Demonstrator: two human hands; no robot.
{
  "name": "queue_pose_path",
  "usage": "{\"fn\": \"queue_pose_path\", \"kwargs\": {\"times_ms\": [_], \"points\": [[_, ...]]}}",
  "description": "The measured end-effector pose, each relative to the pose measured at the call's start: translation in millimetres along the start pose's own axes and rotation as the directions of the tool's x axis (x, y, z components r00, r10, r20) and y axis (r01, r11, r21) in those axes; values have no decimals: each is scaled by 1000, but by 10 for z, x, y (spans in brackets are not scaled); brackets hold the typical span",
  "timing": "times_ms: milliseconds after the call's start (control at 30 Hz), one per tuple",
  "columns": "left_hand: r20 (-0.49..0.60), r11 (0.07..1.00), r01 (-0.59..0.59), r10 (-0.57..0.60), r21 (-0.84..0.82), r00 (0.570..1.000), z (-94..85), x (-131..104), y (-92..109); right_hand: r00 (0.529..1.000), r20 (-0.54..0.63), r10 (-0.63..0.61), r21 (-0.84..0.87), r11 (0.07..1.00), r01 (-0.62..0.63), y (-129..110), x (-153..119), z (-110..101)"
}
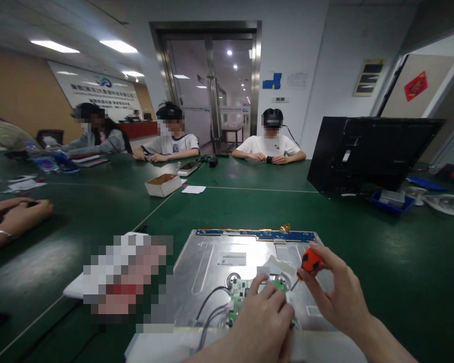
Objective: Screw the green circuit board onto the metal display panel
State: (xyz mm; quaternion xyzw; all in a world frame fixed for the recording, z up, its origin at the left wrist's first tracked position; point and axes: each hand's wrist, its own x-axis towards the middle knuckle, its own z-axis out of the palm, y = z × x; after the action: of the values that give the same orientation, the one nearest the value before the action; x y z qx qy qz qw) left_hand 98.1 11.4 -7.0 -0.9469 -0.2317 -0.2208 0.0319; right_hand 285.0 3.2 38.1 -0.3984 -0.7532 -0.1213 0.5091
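Note:
A flat display panel (208, 257) lies face down in front of me, its silvery metal back up, with a blue circuit strip (249, 234) along the far edge. Near its close side sits a green circuit board (239, 292) with black cables (211, 297) leading off to the left. My left hand (263, 315) holds this board, fingers bent over its top; the thumb is hidden. In my right hand (335, 285) is a short-handled orange and black screwdriver (310, 261), gripped between thumb and fingers. Its shaft tilts down toward the board's right end; whether the tip touches anything is unclear.
Left of the panel lies a white object (75, 287), partly blurred out. Farther off stand a small open box (163, 185), a black monitor (374, 156) and a blue tray (392, 201). Several people sit around the green table (272, 206); a co-worker's hands (26, 217) are at left.

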Motion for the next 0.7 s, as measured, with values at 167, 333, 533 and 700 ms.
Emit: {"fn": "queue_pose_path", "kwargs": {"times_ms": [167, 333, 533, 700], "points": [[14, 999, 2, -3, 47, 1000, 25, 4, -5, 999, 10, -31, 39, 999, 31, -33, 27, -5], [-23, 996, -11, 13, 83, 1000, 68, -1, -6, 999, 7, -50, 57, 997, 49, -44, 35, 8], [-89, 992, -47, 57, 114, 994, 95, 16, -8, 999, 21, -48, 41, 998, 47, -50, 3, 0], [-52, 992, -49, 55, 116, 997, 79, 19, 4, 999, 22, -46, 26, 999, 46, -46, -11, -11]]}}
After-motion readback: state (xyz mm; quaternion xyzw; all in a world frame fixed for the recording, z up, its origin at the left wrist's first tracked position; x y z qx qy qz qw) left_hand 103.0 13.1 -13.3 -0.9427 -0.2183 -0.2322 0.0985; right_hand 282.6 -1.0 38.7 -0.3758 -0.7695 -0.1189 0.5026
